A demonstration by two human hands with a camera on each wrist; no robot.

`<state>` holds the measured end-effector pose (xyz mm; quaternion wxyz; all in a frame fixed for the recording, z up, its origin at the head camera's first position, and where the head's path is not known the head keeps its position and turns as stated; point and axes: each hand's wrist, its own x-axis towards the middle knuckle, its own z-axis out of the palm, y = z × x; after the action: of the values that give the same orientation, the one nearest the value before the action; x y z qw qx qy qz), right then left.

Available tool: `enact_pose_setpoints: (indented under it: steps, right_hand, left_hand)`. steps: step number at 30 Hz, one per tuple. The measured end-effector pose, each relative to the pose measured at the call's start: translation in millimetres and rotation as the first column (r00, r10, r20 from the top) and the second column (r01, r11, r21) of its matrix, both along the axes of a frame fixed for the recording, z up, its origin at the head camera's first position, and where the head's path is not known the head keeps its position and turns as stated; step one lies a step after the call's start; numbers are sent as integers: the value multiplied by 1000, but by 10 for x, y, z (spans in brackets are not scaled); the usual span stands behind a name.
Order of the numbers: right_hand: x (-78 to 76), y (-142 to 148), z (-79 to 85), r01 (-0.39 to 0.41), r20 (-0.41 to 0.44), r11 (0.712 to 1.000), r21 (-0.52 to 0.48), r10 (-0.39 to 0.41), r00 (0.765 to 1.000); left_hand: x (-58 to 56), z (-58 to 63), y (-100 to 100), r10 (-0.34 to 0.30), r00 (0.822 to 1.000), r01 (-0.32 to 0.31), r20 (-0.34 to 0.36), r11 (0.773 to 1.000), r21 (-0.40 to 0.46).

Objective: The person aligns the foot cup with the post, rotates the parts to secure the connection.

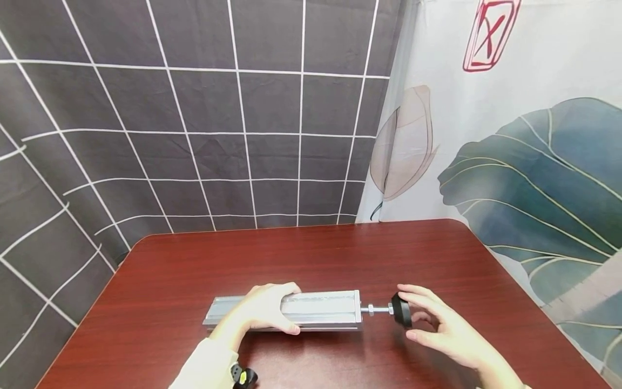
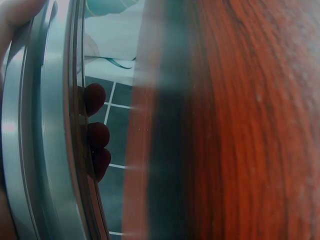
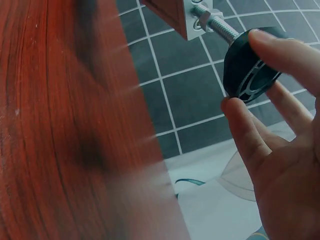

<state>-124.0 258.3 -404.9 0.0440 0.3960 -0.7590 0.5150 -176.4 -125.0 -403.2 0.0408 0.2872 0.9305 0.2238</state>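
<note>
A silver aluminium profile (image 1: 325, 309) lies lengthwise in front of me, held above the table or close to it; I cannot tell which. My left hand (image 1: 266, 309) grips its middle, thumb on the near side; in the left wrist view several fingertips (image 2: 98, 136) curl round the other edge. From the profile's right end plate (image 1: 358, 308) a threaded rod (image 1: 376, 309) with nuts sticks out, ending in a black round levelling foot (image 1: 401, 309). My right hand (image 1: 449, 327) pinches this foot's rim between thumb and fingers, as the right wrist view shows; the palm stays apart from it.
The red-brown wooden table (image 1: 291, 254) spreads under both hands. Behind it hangs a dark grey cloth (image 1: 272, 156) with white grid lines, and a white curtain (image 1: 437, 70) with leaf prints hangs at the right. A small black device (image 1: 244, 376) is at the left wrist.
</note>
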Motion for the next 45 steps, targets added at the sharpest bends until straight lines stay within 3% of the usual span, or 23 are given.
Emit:
enact_pose_setpoints:
  steps: [3, 7, 13, 17, 20, 25, 30, 34, 38, 45]
  right_hand:
    - [33, -20, 52, 88, 45, 995, 44, -90, 995]
    - [54, -45, 97, 198, 112, 975, 102, -209, 971]
    - [34, -91, 117, 213, 237, 972, 98, -231, 944]
    - [37, -115, 126, 233, 262, 968, 92, -249, 932]
    - [34, -109, 128, 227, 234, 971, 76, -238, 943]
    - [16, -38, 81, 103, 157, 995, -8, -101, 983]
    - [34, 8, 19, -6, 203, 1000, -16, 9, 979]
    - [43, -11, 9, -37, 143, 999, -10, 38, 989]
    - [45, -42, 44, -2, 64, 1000, -11, 3, 998]
    - [61, -97, 120, 177, 27, 984, 21, -178, 984]
  left_hand:
    - [17, 13, -7, -1, 1000, 1, 4, 1000, 5]
    - [27, 19, -4, 1, 1000, -1, 14, 1000, 10]
    - [40, -2, 0, 6, 1000, -6, 20, 1000, 18]
    - [38, -9, -1, 9, 1000, -9, 18, 1000, 20]
    - [33, -14, -4, 11, 1000, -12, 19, 1000, 16]
    - [39, -13, -9, 10, 999, -11, 33, 1000, 13]
    - [48, -5, -12, 6, 999, -6, 33, 1000, 14]
    - [44, -4, -10, 10, 1000, -11, 26, 1000, 14]
    - [44, -6, -2, 9, 1000, -10, 17, 1000, 21]
    - [43, -6, 15, 14, 1000, -14, -8, 999, 39]
